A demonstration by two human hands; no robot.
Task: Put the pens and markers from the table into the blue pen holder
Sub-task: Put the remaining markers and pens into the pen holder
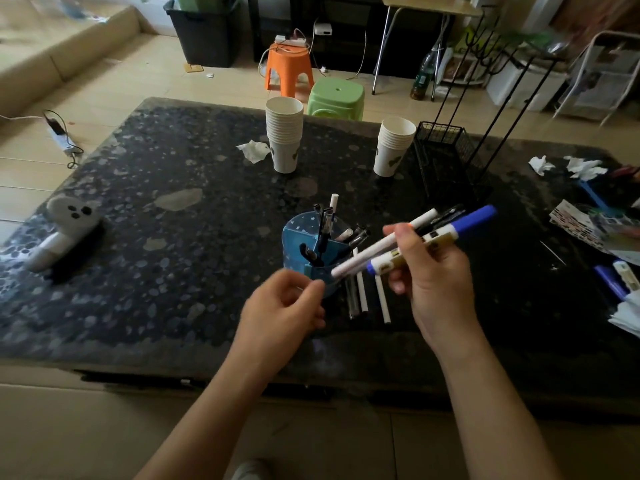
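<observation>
Gripping a bundle of pens and markers, the right hand [433, 271] hovered above the dark speckled stone table [173, 237], just right of the round blue plastic pen holder [294, 244]. The bundle held a slim white pen [381, 245], a white marker with a blue cap [460, 226] and at least one dark pen behind them, all tilted with their far ends pointing up and right. The left hand [287, 306] hung in front of the holder, fingers loosely curled and pinched near the white pen's lower tip; whether it actually touched the pen could not be told. The holder already stood stocked with several black pens and one white one upright. Three thin white and clear pens [363, 292] lay on the table just beside the holder's right side, under the bundle. Two stacks of white paper cups [284, 136] stood well behind.
</observation>
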